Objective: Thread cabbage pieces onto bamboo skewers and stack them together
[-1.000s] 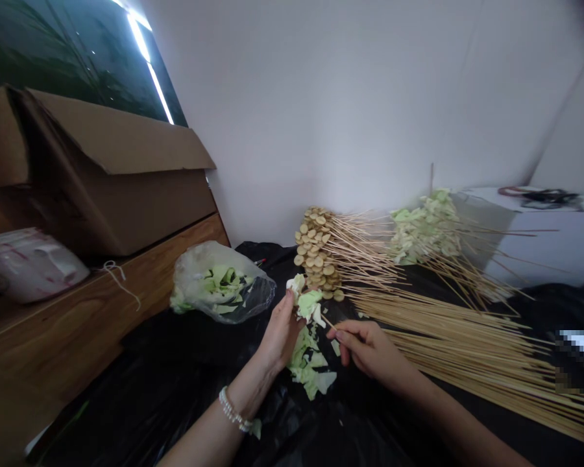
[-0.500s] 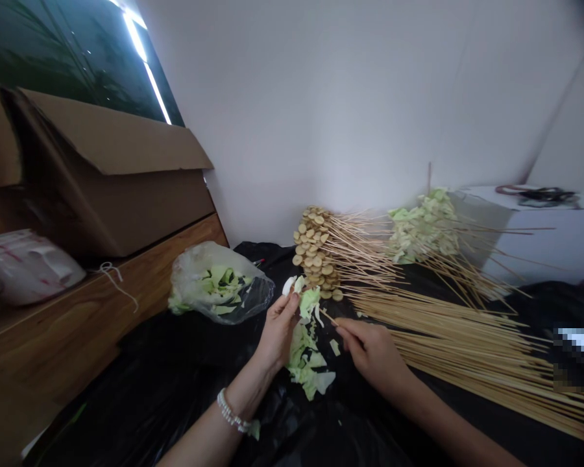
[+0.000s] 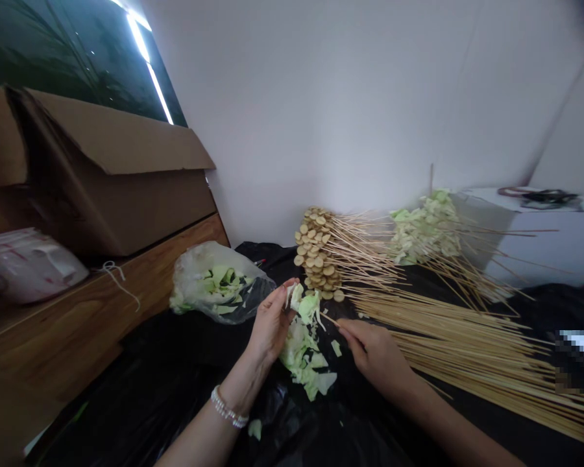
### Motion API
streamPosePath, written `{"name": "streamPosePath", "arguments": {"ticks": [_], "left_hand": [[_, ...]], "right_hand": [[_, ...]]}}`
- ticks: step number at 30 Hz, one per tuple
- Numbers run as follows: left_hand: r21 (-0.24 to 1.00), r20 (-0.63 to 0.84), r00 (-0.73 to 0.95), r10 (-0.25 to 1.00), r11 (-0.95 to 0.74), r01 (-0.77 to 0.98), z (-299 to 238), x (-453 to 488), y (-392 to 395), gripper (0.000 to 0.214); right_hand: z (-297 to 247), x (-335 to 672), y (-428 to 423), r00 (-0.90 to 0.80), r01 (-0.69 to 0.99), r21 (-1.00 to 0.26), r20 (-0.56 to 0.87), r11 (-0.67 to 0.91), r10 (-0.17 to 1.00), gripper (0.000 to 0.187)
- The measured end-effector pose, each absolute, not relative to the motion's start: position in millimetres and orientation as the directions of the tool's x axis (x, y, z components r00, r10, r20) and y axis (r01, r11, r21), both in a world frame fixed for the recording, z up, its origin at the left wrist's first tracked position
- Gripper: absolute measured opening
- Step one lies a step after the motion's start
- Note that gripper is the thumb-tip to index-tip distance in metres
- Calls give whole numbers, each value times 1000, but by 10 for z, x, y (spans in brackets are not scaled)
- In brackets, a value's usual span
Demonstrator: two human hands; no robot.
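My right hand (image 3: 376,353) pinches a thin wooden skewer (image 3: 329,320), which points left with cabbage pieces (image 3: 309,306) threaded on its far end. At that end my left hand (image 3: 271,323), wearing a beaded bracelet on its wrist, has its fingers closed on a pale cabbage leaf (image 3: 296,296); part of the leaf is hidden by the fingers. Below the hands, loose cabbage leaves (image 3: 305,363) lie on a black plastic sheet (image 3: 185,389). Left of my left hand rests a clear plastic bag (image 3: 185,272) with more cabbage inside.
Behind the hands are stacked skewers of round slices (image 3: 316,250) and, farther right, skewers of cabbage (image 3: 425,230). Bare skewers (image 3: 467,344) spread across the right side. A cardboard box (image 3: 126,201) stands on a wooden surface (image 3: 175,259) at left. A white wall (image 3: 345,110) rises behind.
My left hand has shifted slightly left and down, its fingers now at the outer edge of the cabbage. The skewer in my right hand has barely moved.
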State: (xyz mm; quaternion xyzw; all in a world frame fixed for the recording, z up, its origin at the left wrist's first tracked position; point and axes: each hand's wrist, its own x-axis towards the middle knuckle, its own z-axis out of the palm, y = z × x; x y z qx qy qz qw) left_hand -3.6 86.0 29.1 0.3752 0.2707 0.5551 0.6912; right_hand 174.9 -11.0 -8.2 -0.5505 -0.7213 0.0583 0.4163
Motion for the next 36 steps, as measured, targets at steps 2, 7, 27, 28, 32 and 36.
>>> {"name": "streamPosePath", "arguments": {"ticks": [2, 7, 27, 28, 32, 36], "left_hand": [[816, 42, 248, 968, 109, -567, 279, -32, 861, 28], [799, 1, 269, 963, 161, -580, 259, -17, 842, 31], [772, -76, 110, 991, 128, -623, 304, -124, 1042, 21], [769, -79, 112, 991, 131, -626, 299, -128, 1053, 21], [772, -87, 144, 986, 158, -615, 284, -117, 1040, 21], [780, -75, 182, 980, 171, -602, 319, -91, 981, 25]], "right_hand": [[-88, 1744, -116, -53, 765, -527, 520, 370, 852, 29], [-14, 1734, -123, -106, 714, -589, 444, 379, 890, 35], [207, 1994, -151, -88, 720, -620, 366, 313, 927, 23], [208, 2019, -164, -92, 721, -618, 360, 311, 928, 24], [225, 2109, -272, -129, 733, -587, 375, 343, 918, 27], [362, 2269, -404, -121, 712, -616, 365, 337, 923, 30]]}}
